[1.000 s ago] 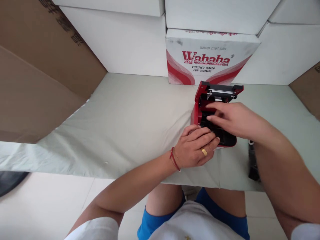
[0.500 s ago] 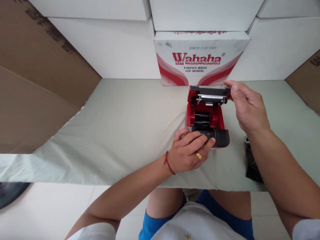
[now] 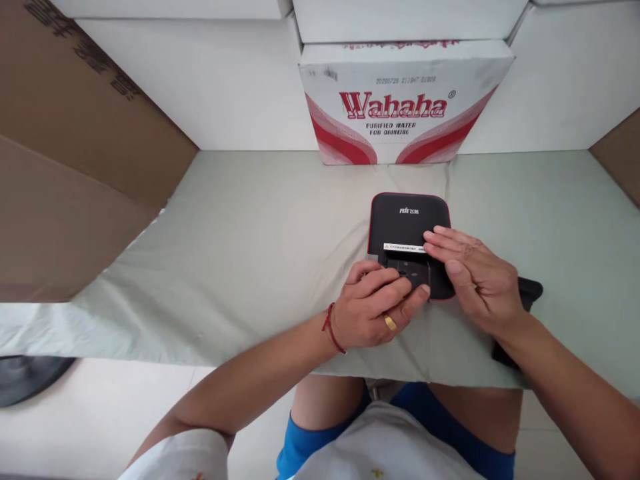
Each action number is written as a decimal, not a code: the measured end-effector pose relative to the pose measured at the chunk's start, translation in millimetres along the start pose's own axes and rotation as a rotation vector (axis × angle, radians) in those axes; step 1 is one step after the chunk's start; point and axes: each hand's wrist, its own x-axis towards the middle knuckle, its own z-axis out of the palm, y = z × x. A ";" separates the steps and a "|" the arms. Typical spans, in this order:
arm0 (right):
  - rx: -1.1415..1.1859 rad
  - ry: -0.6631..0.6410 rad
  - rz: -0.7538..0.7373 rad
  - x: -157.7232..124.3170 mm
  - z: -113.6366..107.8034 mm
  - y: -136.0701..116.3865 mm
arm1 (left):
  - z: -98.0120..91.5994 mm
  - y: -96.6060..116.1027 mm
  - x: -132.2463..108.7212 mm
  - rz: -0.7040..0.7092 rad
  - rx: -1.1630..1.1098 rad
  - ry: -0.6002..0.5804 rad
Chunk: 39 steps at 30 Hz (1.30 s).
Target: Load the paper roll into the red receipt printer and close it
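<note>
A black label printer (image 3: 407, 223) with a red edge and a white label strip lies on the cloth-covered table, its lid down. My left hand (image 3: 375, 303), with a gold ring and a red string bracelet, grips the printer's front left part, fingers bent over the black front panel. Flat on the lid's right side rests my right hand (image 3: 473, 273), its fingers stretched out and touching the lid near the white strip. A black object (image 3: 530, 291) lies on the table to the right, partly hidden by my right wrist, so its kind is unclear.
Behind the printer stands a white and red Wahaha water carton (image 3: 395, 130), with white boxes (image 3: 240, 87) around it. A large brown cardboard box (image 3: 85, 220) stands at the left. The pale green tablecloth (image 3: 240, 253) hangs over the front edge.
The printer's lid, raised with my right hand at its edge, has come down over the red inside. My right hand moved down and towards me onto the lid. My left hand stayed at the front.
</note>
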 end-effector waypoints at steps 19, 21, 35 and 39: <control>-0.045 0.051 -0.137 -7.6 9.9 -14.8 | -0.4 -55.4 -11.4 -0.681 -0.780 0.039; -0.087 0.070 -0.219 -11.3 10.4 -17.5 | 0.5 -56.8 -13.6 -0.698 -0.742 0.036; -0.087 0.086 -0.272 -9.2 10.4 -19.5 | 19.8 -56.9 -20.9 -1.001 -1.005 -0.066; -0.088 0.051 -0.319 -3.9 5.7 -22.3 | 21.1 -57.8 -20.9 -1.038 -1.106 -0.056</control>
